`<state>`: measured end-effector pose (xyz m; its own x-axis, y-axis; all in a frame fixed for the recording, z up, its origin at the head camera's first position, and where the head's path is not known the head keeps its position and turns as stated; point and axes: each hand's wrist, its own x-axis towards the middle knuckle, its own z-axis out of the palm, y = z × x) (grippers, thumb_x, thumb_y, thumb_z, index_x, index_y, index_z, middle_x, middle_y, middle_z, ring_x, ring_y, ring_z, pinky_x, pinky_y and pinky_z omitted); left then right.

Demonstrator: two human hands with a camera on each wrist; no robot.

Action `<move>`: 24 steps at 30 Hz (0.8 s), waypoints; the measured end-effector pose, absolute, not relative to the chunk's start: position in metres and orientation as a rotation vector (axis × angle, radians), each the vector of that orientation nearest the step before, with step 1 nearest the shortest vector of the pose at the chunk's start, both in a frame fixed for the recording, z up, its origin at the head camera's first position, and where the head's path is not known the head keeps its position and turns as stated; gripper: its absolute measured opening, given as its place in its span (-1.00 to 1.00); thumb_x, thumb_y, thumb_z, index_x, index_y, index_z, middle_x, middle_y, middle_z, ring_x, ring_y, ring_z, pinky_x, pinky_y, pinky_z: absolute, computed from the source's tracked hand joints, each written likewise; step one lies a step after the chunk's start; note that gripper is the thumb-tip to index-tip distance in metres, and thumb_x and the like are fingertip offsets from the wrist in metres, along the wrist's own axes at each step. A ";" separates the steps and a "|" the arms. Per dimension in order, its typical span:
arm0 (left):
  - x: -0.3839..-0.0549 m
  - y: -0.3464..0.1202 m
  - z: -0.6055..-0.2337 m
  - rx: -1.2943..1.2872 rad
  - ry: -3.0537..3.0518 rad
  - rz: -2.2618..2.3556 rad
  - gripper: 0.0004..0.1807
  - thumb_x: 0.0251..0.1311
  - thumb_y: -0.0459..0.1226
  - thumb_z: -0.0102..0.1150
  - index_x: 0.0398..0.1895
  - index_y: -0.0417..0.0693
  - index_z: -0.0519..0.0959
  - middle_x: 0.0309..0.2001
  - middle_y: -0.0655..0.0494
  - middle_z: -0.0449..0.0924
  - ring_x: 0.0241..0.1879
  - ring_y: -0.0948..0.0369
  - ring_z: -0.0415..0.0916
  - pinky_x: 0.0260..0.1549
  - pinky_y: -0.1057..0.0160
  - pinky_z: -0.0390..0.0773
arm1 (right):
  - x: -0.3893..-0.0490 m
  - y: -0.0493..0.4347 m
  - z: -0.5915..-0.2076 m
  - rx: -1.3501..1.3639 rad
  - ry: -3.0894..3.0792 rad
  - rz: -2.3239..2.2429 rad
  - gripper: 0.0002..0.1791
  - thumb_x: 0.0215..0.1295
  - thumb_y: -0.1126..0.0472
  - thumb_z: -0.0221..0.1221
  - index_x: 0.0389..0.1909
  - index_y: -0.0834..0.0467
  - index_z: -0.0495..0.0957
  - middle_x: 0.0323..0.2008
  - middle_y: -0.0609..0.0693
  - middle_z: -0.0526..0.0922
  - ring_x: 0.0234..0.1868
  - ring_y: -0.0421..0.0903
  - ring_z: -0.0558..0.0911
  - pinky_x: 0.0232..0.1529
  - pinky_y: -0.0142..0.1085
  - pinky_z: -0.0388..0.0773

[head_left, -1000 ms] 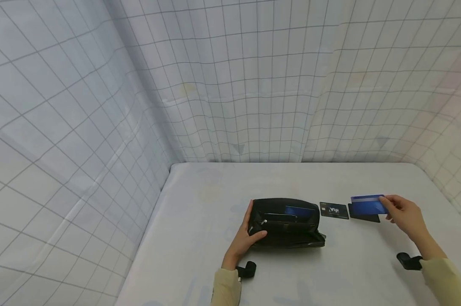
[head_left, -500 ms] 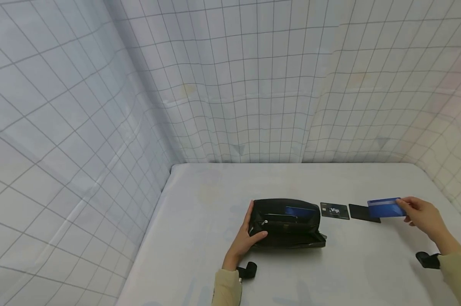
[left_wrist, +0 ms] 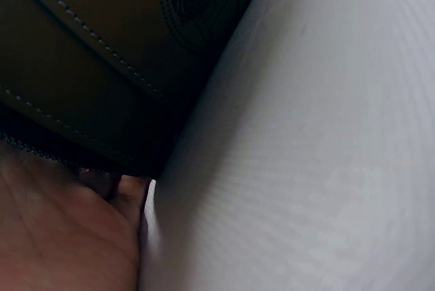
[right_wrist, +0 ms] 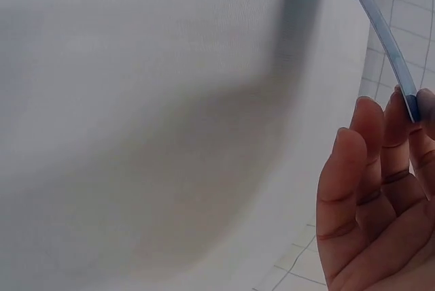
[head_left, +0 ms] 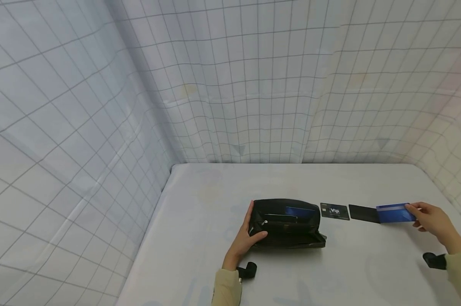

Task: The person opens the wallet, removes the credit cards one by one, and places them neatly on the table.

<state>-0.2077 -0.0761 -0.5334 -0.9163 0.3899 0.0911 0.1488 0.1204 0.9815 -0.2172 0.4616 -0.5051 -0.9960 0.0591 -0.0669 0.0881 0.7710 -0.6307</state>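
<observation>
A black zip wallet [head_left: 288, 244] stands gaping open on the table, and a blue card [head_left: 299, 211] shows in one of its inner slots. My left hand [head_left: 241, 243] grips its left end, thumb over the front and fingers along the side. Stitching and a round printed emblem mark the wallet's outer face [left_wrist: 102, 66] in the left wrist view. At the right, my right hand [head_left: 432, 219] pinches another blue card [head_left: 394, 213] between thumb and fingertips. Seen edge-on in the right wrist view, this card [right_wrist: 384, 36] bends slightly above the table.
Right of the wallet, a dark card marked "Vip" [head_left: 334, 211] and a plain black card [head_left: 363, 213] lie in a row on the white table [head_left: 200, 238]. Grid-patterned white curtains [head_left: 238, 85] enclose the back and sides.
My right hand has carried the blue card to the right and slightly lower, from over the black card to just beyond its right end. The left hand and wallet stay in place.
</observation>
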 end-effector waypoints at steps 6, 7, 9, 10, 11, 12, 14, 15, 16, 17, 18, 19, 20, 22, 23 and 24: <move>-0.208 -0.076 -0.534 0.542 2.214 1.892 0.01 0.13 -0.13 0.21 0.47 0.30 -0.29 0.46 0.35 -0.37 0.44 0.14 -0.36 0.28 -0.21 -0.12 | -0.220 0.470 -0.509 0.172 2.886 -1.010 -0.35 0.45 -0.04 -0.23 -0.01 0.58 0.27 -0.43 0.16 0.56 -0.53 -0.21 0.49 -0.53 -0.31 0.51; -0.209 -0.076 -0.534 0.541 2.215 1.892 0.02 0.13 -0.13 0.21 0.47 0.30 -0.29 0.46 0.35 -0.37 0.44 0.14 -0.36 0.28 -0.22 -0.12 | -0.220 0.471 -0.510 0.188 2.884 -1.005 -0.34 0.45 -0.06 -0.24 -0.01 0.57 0.28 -0.44 0.16 0.56 -0.52 -0.19 0.50 -0.53 -0.30 0.50; -0.209 -0.075 -0.534 0.534 2.214 1.888 0.02 0.13 -0.12 0.21 0.47 0.30 -0.29 0.46 0.35 -0.37 0.44 0.14 -0.36 0.28 -0.22 -0.13 | -0.219 0.471 -0.512 0.223 2.879 -1.002 -0.33 0.43 -0.09 -0.23 -0.02 0.56 0.28 -0.45 0.15 0.56 -0.51 -0.15 0.51 -0.53 -0.27 0.50; -0.209 -0.075 -0.535 0.532 2.214 1.887 0.02 0.13 -0.11 0.22 0.47 0.30 -0.29 0.46 0.35 -0.37 0.44 0.14 -0.36 0.28 -0.22 -0.13 | -0.219 0.472 -0.513 0.238 2.879 -0.998 -0.32 0.43 -0.10 -0.23 -0.03 0.55 0.28 -0.46 0.15 0.57 -0.50 -0.14 0.51 -0.53 -0.26 0.50; -0.209 -0.075 -0.535 0.531 2.215 1.884 0.02 0.13 -0.11 0.21 0.47 0.30 -0.29 0.46 0.35 -0.37 0.44 0.14 -0.36 0.28 -0.22 -0.13 | -0.219 0.472 -0.514 0.245 2.886 -0.991 -0.31 0.42 -0.11 -0.22 -0.02 0.55 0.29 -0.46 0.15 0.57 -0.50 -0.13 0.52 -0.54 -0.26 0.50; -0.209 -0.075 -0.535 0.531 2.217 1.882 0.02 0.13 -0.11 0.21 0.47 0.29 -0.30 0.46 0.35 -0.37 0.44 0.13 -0.36 0.28 -0.23 -0.13 | -0.219 0.472 -0.514 0.261 2.889 -0.985 -0.30 0.41 -0.12 -0.21 -0.02 0.55 0.29 -0.46 0.15 0.57 -0.51 -0.14 0.52 -0.53 -0.25 0.50; -0.209 -0.075 -0.535 0.532 2.220 1.877 0.02 0.13 -0.11 0.21 0.47 0.28 -0.30 0.46 0.35 -0.37 0.44 0.13 -0.36 0.28 -0.23 -0.13 | -0.219 0.472 -0.515 0.274 2.897 -0.973 -0.29 0.41 -0.13 -0.20 -0.02 0.57 0.29 -0.45 0.18 0.58 -0.50 -0.12 0.52 -0.53 -0.25 0.49; -0.209 -0.075 -0.535 0.534 2.222 1.875 0.02 0.13 -0.11 0.21 0.47 0.27 -0.30 0.46 0.36 -0.37 0.44 0.14 -0.37 0.27 -0.23 -0.13 | -0.220 0.472 -0.515 0.283 2.899 -0.964 -0.28 0.40 -0.13 -0.19 -0.02 0.57 0.29 -0.45 0.19 0.58 -0.50 -0.11 0.52 -0.53 -0.25 0.49; -0.209 -0.076 -0.535 0.539 2.222 1.876 0.02 0.14 -0.12 0.20 0.47 0.26 -0.30 0.46 0.35 -0.37 0.44 0.13 -0.37 0.27 -0.23 -0.13 | -0.220 0.472 -0.515 0.298 2.900 -0.956 -0.27 0.40 -0.14 -0.18 -0.02 0.58 0.29 -0.44 0.20 0.58 -0.50 -0.11 0.53 -0.53 -0.26 0.49; -0.209 -0.076 -0.535 0.539 2.220 1.876 0.01 0.14 -0.13 0.20 0.47 0.25 -0.30 0.46 0.37 -0.38 0.44 0.14 -0.37 0.28 -0.23 -0.14 | -0.220 0.472 -0.514 0.314 2.898 -0.945 -0.25 0.39 -0.15 -0.17 -0.01 0.58 0.29 -0.44 0.21 0.58 -0.50 -0.11 0.53 -0.53 -0.26 0.48; -0.209 -0.076 -0.535 0.541 2.221 1.876 0.01 0.14 -0.13 0.19 0.47 0.25 -0.30 0.46 0.36 -0.38 0.44 0.14 -0.37 0.27 -0.23 -0.13 | -0.221 0.472 -0.513 0.326 2.898 -0.932 -0.25 0.39 -0.16 -0.17 -0.01 0.58 0.29 -0.44 0.21 0.58 -0.50 -0.10 0.53 -0.53 -0.26 0.47; -0.209 -0.076 -0.535 0.540 2.222 1.875 0.01 0.14 -0.13 0.19 0.47 0.26 -0.30 0.46 0.37 -0.38 0.44 0.14 -0.37 0.27 -0.23 -0.13 | -0.221 0.471 -0.513 0.346 2.900 -0.922 -0.24 0.39 -0.16 -0.16 -0.01 0.58 0.30 -0.45 0.21 0.59 -0.50 -0.10 0.54 -0.53 -0.27 0.47; -0.209 -0.076 -0.535 0.538 2.220 1.878 0.01 0.14 -0.13 0.20 0.47 0.27 -0.30 0.46 0.37 -0.38 0.44 0.14 -0.37 0.27 -0.23 -0.13 | -0.221 0.471 -0.513 0.374 2.900 -0.911 -0.24 0.38 -0.17 -0.15 0.00 0.58 0.30 -0.47 0.18 0.59 -0.51 -0.10 0.54 -0.54 -0.27 0.46; -0.209 -0.076 -0.535 0.536 2.217 1.883 0.01 0.14 -0.13 0.20 0.47 0.28 -0.30 0.46 0.37 -0.38 0.44 0.13 -0.36 0.27 -0.23 -0.12 | -0.222 0.470 -0.512 0.429 2.901 -0.896 -0.23 0.36 -0.19 -0.13 0.00 0.56 0.33 -0.50 0.12 0.60 -0.52 -0.11 0.53 -0.54 -0.28 0.44; -0.209 -0.076 -0.535 0.534 2.214 1.887 0.01 0.14 -0.13 0.20 0.47 0.29 -0.29 0.46 0.36 -0.38 0.44 0.13 -0.36 0.27 -0.24 -0.12 | -0.223 0.469 -0.512 0.456 2.902 -0.887 -0.23 0.35 -0.20 -0.12 0.01 0.54 0.34 -0.52 0.09 0.60 -0.53 -0.12 0.53 -0.54 -0.28 0.43; -0.209 -0.076 -0.535 0.534 2.211 1.890 0.01 0.14 -0.14 0.20 0.47 0.31 -0.29 0.46 0.36 -0.38 0.44 0.13 -0.37 0.27 -0.24 -0.13 | -0.223 0.469 -0.512 0.488 2.899 -0.885 -0.22 0.33 -0.22 -0.11 0.01 0.53 0.35 -0.54 0.06 0.59 -0.54 -0.13 0.52 -0.54 -0.28 0.42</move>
<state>-0.2093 -0.0758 -0.5354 -0.9185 0.3847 0.0918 0.1507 0.1258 0.9805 -0.2234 0.4689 -0.5116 -0.9469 0.2795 -0.1588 0.3205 0.7833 -0.5326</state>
